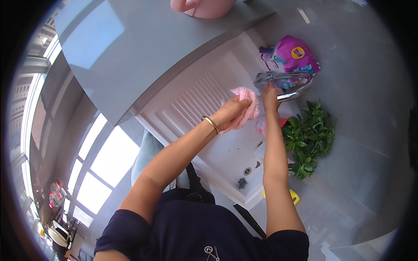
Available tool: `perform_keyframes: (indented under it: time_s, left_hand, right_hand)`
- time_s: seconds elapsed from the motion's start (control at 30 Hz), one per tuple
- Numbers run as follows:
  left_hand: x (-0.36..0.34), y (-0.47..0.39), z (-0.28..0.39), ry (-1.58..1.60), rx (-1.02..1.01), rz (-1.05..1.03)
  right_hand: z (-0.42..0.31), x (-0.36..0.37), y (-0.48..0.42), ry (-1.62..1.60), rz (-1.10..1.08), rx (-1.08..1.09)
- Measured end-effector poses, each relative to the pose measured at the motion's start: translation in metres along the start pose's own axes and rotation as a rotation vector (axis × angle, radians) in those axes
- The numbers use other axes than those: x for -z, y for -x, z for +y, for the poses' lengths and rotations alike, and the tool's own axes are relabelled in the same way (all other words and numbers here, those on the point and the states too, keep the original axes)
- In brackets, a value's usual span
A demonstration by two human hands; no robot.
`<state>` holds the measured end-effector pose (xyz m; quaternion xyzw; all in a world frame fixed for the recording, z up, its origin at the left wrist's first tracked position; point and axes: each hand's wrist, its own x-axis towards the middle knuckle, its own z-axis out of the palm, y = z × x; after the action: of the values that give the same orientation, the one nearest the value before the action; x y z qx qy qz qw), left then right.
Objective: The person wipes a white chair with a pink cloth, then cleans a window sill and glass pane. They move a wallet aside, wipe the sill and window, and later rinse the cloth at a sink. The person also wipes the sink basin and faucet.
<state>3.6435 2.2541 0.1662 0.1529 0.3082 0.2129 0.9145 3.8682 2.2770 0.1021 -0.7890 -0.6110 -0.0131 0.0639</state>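
A bunched pink terry cloth [249,111] is gripped in my left hand [230,112], above the ridged washboard [196,96] of a white laundry sink [225,156]. My right hand [271,99] reaches to the chrome faucet [298,91] at the sink's right side. Its fingertips are at the metal by the faucet's far end, and whether they close around it is hidden. Below the right wrist, a pink container [260,125] is partly covered by my forearm.
A leafy green plant [308,140] and a purple printed bag [290,53] flank the faucet. The sink basin has a drain [248,171] and a dark clump [242,183]. A yellow object [295,197] lies by my right forearm. A pink vessel [209,8] stands on the grey counter [140,49].
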Motion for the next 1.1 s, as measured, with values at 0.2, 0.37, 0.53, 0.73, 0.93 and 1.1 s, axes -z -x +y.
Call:
perform_keyframes:
  time_s: [0.2, 0.37, 0.53, 0.73, 0.93, 1.1]
  left_hand:
    - [-0.039, -0.045, -0.006, -0.007, -0.167, 0.035]
    - [-0.045, -0.066, -0.012, -0.024, -0.148, -0.008]
    - [-0.043, -0.075, -0.013, -0.075, -0.142, 0.029]
    - [-0.049, -0.089, -0.014, -0.101, -0.146, 0.047]
    - [-0.034, -0.095, -0.008, -0.162, -0.148, 0.174]
    - [-0.029, -0.101, -0.009, -0.066, -0.019, 0.254]
  right_hand:
    - [0.013, -0.005, -0.002, -0.647, -0.061, -0.198]
    - [0.029, -0.030, 0.015, -1.557, -0.040, -0.334]
    - [0.030, -0.032, 0.015, -1.568, -0.084, -0.302]
    - [0.056, -0.045, 0.018, -0.963, -0.060, -0.094]
    - [0.031, 0.006, 0.019, -1.237, 0.008, -0.295]
    - [-0.054, 0.060, 0.060, -1.762, 0.144, -0.407]
